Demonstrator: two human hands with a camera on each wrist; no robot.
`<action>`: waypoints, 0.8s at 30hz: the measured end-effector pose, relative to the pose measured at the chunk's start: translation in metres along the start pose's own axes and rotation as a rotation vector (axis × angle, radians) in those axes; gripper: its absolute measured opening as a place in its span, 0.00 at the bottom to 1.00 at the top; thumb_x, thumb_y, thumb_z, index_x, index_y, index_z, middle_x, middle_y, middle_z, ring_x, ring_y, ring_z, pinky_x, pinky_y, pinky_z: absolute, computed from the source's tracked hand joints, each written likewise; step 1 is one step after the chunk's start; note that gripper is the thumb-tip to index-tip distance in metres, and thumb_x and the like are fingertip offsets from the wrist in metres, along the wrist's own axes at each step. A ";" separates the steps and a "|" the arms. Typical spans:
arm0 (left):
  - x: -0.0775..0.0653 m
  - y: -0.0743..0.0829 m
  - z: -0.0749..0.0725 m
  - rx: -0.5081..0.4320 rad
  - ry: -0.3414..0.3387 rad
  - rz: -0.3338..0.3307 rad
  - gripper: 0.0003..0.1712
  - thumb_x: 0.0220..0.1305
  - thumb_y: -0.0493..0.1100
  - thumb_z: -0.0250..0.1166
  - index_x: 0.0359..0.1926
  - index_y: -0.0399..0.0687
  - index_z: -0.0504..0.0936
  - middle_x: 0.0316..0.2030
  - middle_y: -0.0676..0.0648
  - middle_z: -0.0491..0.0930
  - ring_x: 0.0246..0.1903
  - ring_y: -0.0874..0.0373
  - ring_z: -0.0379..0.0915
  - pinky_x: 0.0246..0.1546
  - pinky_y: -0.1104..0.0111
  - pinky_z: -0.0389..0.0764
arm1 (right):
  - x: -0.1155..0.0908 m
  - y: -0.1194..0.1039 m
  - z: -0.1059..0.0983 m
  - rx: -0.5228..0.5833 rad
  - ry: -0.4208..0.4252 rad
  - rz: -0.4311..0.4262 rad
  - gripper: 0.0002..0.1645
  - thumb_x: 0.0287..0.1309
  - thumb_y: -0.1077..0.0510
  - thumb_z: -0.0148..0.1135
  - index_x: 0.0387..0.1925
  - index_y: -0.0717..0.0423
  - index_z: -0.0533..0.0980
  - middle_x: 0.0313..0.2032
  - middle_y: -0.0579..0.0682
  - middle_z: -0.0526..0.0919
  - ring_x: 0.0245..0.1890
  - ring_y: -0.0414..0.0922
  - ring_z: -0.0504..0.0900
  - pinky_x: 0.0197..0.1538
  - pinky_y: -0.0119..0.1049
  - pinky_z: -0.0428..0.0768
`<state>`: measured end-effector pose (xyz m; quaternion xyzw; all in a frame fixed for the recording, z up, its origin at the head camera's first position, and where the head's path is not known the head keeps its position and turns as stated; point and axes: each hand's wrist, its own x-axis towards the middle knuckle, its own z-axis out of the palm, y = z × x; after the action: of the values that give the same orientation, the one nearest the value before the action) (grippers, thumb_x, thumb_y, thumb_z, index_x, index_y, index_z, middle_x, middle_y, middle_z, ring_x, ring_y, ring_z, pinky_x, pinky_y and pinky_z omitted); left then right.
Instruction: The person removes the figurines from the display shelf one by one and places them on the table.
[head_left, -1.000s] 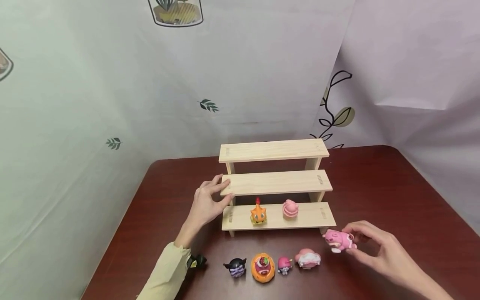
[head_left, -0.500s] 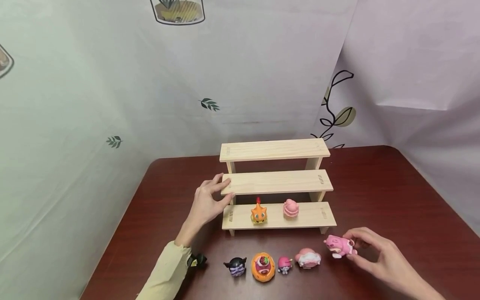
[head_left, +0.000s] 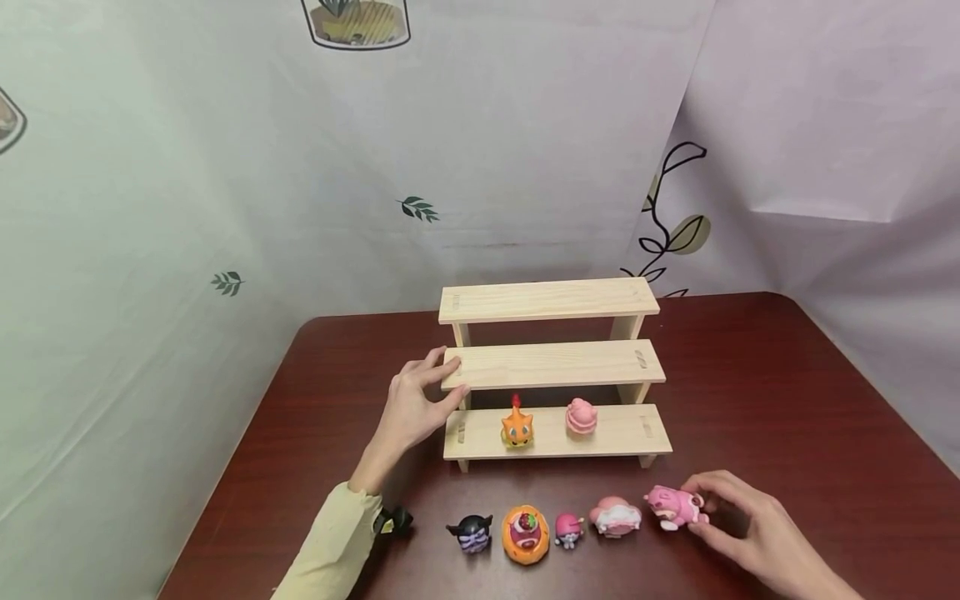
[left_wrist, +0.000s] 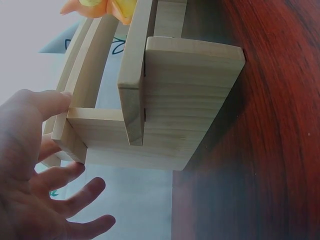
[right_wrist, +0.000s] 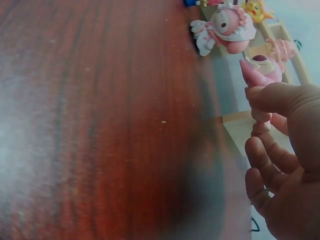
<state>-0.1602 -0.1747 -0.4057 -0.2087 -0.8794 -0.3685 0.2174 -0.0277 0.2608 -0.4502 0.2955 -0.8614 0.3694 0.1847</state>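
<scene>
A three-tier wooden display stand (head_left: 555,365) stands on the table. My left hand (head_left: 411,408) pinches the left end of its middle shelf between thumb and fingers; the left wrist view shows the thumb (left_wrist: 52,101) against the board. With thumb and fingertips, my right hand (head_left: 757,527) holds a pink bear figurine (head_left: 672,507) low at the table's right front. On the bottom shelf are an orange dragon-like figurine (head_left: 517,427) and a pink swirled figurine (head_left: 581,417). Just left of the held bear sits a pink-and-white figurine (head_left: 617,517).
Further left along the front row are a small magenta figurine (head_left: 568,530), an orange ring-shaped toy with a berry top (head_left: 526,535) and a black-and-purple figurine (head_left: 472,533). A dark toy (head_left: 397,521) lies beside the left sleeve. A patterned curtain (head_left: 525,167) hangs behind the table (head_left: 757,375).
My right hand has lowered the pink bear figurine toward the table and the near edge, level with the front row. The left hand keeps its hold on the middle shelf.
</scene>
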 end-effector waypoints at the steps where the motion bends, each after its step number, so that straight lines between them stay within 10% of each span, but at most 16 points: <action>1: 0.000 0.000 0.000 0.000 0.001 0.000 0.25 0.55 0.45 0.76 0.53 0.41 0.86 0.59 0.34 0.76 0.50 0.35 0.76 0.48 0.40 0.72 | -0.001 0.000 0.001 0.002 0.000 0.003 0.39 0.30 0.76 0.80 0.46 0.44 0.78 0.40 0.35 0.79 0.34 0.31 0.75 0.37 0.25 0.72; 24: 0.000 0.000 0.001 -0.002 0.001 0.000 0.25 0.54 0.44 0.76 0.53 0.41 0.86 0.60 0.34 0.76 0.50 0.35 0.76 0.47 0.41 0.73 | -0.008 0.011 0.018 -0.049 -0.006 -0.022 0.36 0.31 0.71 0.80 0.44 0.43 0.79 0.40 0.34 0.80 0.36 0.31 0.74 0.41 0.24 0.69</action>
<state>-0.1605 -0.1740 -0.4059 -0.2086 -0.8790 -0.3694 0.2178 -0.0307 0.2561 -0.4719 0.3014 -0.8676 0.3451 0.1931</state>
